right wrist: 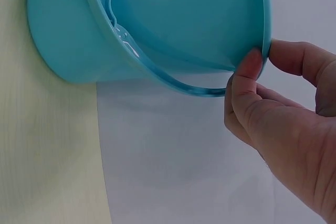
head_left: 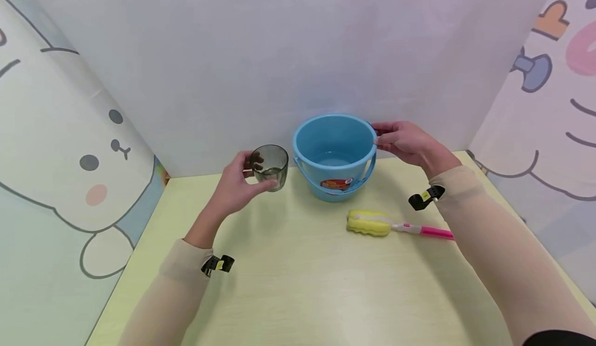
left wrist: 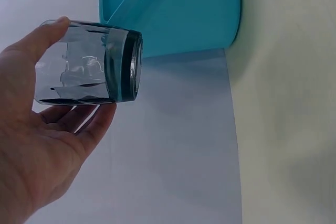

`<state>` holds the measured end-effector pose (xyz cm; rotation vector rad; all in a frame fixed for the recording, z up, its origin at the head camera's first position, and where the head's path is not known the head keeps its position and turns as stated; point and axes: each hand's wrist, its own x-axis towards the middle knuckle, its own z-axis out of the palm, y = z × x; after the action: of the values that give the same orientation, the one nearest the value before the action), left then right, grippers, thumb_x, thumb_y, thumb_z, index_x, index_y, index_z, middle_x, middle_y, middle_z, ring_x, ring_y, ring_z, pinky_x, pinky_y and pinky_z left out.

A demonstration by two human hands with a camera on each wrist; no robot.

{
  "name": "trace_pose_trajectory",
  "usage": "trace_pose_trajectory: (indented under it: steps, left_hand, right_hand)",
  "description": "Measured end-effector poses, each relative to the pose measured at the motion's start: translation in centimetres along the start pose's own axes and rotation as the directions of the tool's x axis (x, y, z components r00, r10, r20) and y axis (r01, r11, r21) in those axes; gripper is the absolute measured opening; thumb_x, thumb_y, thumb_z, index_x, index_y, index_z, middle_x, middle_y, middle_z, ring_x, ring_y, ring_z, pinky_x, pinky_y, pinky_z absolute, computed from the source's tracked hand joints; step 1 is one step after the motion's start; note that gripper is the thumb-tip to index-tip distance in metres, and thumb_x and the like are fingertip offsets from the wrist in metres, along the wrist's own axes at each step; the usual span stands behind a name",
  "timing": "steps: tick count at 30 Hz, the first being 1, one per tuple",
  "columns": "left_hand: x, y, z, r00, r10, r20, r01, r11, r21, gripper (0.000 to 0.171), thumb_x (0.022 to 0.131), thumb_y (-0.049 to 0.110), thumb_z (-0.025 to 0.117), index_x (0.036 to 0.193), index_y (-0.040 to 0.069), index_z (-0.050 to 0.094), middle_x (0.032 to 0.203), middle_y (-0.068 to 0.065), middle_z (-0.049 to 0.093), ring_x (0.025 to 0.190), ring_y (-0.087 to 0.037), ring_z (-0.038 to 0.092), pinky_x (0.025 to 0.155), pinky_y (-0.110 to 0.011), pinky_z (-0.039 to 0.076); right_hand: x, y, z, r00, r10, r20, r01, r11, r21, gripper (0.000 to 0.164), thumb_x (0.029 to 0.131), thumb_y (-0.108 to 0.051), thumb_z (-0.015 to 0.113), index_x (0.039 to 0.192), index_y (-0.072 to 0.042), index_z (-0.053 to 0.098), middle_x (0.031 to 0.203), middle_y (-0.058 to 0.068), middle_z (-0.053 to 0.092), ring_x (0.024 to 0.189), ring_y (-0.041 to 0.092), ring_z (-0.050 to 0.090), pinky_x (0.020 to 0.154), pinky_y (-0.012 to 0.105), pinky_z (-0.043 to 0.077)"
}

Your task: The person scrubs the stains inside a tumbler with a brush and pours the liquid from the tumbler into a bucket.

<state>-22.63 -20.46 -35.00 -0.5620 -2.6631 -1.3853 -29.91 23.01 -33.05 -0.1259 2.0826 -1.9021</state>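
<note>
My left hand (head_left: 237,185) holds a grey see-through glass (head_left: 274,167) upright above the table, just left of the bucket. In the left wrist view the thumb and fingers grip opposite sides of the glass (left wrist: 86,64). A blue plastic bucket (head_left: 332,180) stands at the back of the table with its handle hanging down at the front. My right hand (head_left: 407,141) pinches the bucket's rim on the right side. The right wrist view shows thumb and fingertips on the rim (right wrist: 266,14), by the handle's end.
In front of the bucket lies a sponge brush (head_left: 370,223) with a yellow head and a pink and white handle, partly under the right forearm. A pale wall (head_left: 223,66) stands behind the table (head_left: 298,284), with cartoon-printed panels (head_left: 65,144) at both sides.
</note>
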Motion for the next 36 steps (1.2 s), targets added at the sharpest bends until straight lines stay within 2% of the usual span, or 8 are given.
trace_pose_trajectory:
  steps: [4, 15, 24, 31, 36]
  left_hand:
    - [1.0, 0.5, -0.7, 1.000, 0.009, -0.011, -0.008, 1.000, 0.024, 0.086, 0.087, 0.030, 0.091, 0.152, 0.000, 0.043, 0.139, -0.016, 0.057, 0.126, -0.033, 0.056, 0.107, -0.049, 0.053]
    - [3.8, 1.5, -1.8, 0.998, 0.047, -0.041, -0.044, 0.995, 0.090, 0.085, 0.088, 0.030, 0.089, 0.152, -0.002, 0.042, 0.140, -0.022, 0.056, 0.126, -0.035, 0.056, 0.107, -0.051, 0.051]
    - [6.0, 2.1, -2.0, 0.998, 0.048, -0.045, -0.042, 0.992, 0.121, 0.085, 0.088, 0.031, 0.089, 0.151, -0.001, 0.043, 0.141, -0.021, 0.055, 0.123, -0.037, 0.058, 0.106, -0.053, 0.052]
    - [7.6, 2.5, -1.9, 0.995, 0.087, -0.049, -0.077, 0.981, 0.176, 0.084, 0.087, 0.031, 0.089, 0.150, -0.001, 0.043, 0.139, -0.018, 0.053, 0.122, -0.035, 0.055, 0.102, -0.051, 0.052]
    - [8.5, 2.5, -1.6, 0.992, 0.119, -0.049, -0.106, 0.968, 0.226, 0.085, 0.087, 0.029, 0.090, 0.150, -0.002, 0.042, 0.140, -0.019, 0.052, 0.124, -0.036, 0.053, 0.104, -0.051, 0.051]
  right_hand:
    - [0.1, 0.0, 0.1, 1.000, -0.006, 0.002, 0.006, 1.000, 0.011, 0.060, 0.109, 0.002, 0.053, 0.164, 0.003, 0.029, 0.163, 0.022, 0.038, 0.143, 0.041, 0.043, 0.096, 0.026, 0.058]
    - [0.0, 0.0, 0.2, 1.000, -0.015, 0.007, 0.015, 0.999, 0.032, 0.060, 0.109, 0.004, 0.051, 0.164, 0.004, 0.029, 0.164, 0.022, 0.037, 0.144, 0.043, 0.041, 0.097, 0.025, 0.058]
    - [-0.1, 0.0, 0.5, 1.000, -0.003, -0.012, 0.004, 1.000, 0.029, 0.059, 0.109, 0.003, 0.052, 0.164, 0.002, 0.031, 0.163, 0.021, 0.039, 0.143, 0.043, 0.043, 0.099, 0.028, 0.057]
    - [-0.1, 0.0, 0.7, 1.000, -0.004, -0.016, 0.005, 0.999, 0.034, 0.060, 0.108, 0.004, 0.052, 0.164, 0.002, 0.031, 0.163, 0.021, 0.039, 0.144, 0.043, 0.041, 0.098, 0.027, 0.058]
    - [0.0, 0.0, 0.8, 1.000, 0.000, -0.025, 0.001, 1.000, 0.023, 0.059, 0.108, 0.003, 0.053, 0.164, 0.002, 0.032, 0.162, 0.021, 0.040, 0.141, 0.040, 0.045, 0.098, 0.027, 0.058]
